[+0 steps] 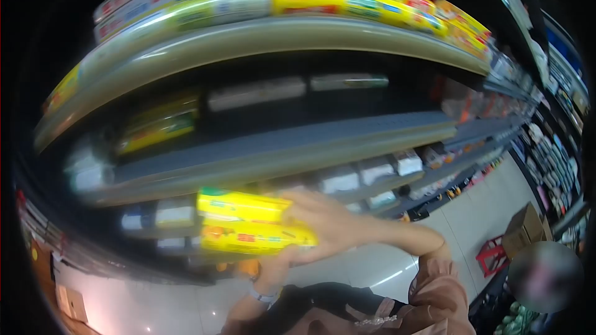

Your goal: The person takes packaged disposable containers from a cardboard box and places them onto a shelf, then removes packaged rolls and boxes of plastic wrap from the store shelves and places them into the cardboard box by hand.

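At six o'clock, our right hand (323, 224) pinches yellow packaging (242, 223) (blurry lettering); our left hand (274, 270), just below, grips unclearly: we cannot tell.

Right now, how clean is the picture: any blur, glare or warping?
Head view: wide-angle bend bows the upper shelf, with blackened corners; middle shelf dim and smeared; small print on the yellow packaging soft; bright streak on the floor; round blurred patch at lower right.

Open room runs above the middle shelf (279, 139), below the upper shelf (279, 34); a yellow pack (159, 129) obstructs the middle shelf's left, pale packs (257, 92) its back.
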`<state>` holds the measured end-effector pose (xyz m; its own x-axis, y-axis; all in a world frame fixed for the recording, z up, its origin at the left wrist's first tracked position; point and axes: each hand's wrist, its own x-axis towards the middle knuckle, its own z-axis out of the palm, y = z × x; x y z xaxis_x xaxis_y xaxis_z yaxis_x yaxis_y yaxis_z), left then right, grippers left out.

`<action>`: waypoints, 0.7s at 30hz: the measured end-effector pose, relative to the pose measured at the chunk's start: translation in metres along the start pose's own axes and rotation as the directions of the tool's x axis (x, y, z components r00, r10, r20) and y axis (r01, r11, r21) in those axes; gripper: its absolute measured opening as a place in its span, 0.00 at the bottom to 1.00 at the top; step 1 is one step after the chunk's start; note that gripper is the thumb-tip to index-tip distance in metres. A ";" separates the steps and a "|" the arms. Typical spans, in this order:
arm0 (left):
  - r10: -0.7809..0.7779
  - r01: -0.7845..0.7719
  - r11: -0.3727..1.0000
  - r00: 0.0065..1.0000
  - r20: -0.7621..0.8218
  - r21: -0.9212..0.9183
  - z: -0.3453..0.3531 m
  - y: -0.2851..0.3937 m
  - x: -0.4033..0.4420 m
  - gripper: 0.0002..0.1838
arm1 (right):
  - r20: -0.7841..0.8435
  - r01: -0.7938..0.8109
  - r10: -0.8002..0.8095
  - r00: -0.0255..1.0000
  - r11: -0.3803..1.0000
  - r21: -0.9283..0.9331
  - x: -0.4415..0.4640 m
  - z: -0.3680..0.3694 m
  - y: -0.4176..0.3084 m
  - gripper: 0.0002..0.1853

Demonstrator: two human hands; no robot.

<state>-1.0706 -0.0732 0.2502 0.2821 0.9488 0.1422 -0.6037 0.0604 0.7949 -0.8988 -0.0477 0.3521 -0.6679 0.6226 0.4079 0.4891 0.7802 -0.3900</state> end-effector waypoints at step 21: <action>-0.821 0.703 0.484 0.157 0.549 0.521 0.317 -0.342 -0.084 0.28 | -0.405 -0.508 0.912 -0.066 0.319 0.800 -0.539 -0.007 -0.088 0.50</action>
<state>-0.6519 -0.2720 0.1533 0.9494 -0.0708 -0.3059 0.2950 0.5345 0.7920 -0.5777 -0.4520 0.1725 0.7176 0.6948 -0.0479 0.0461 -0.1160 -0.9922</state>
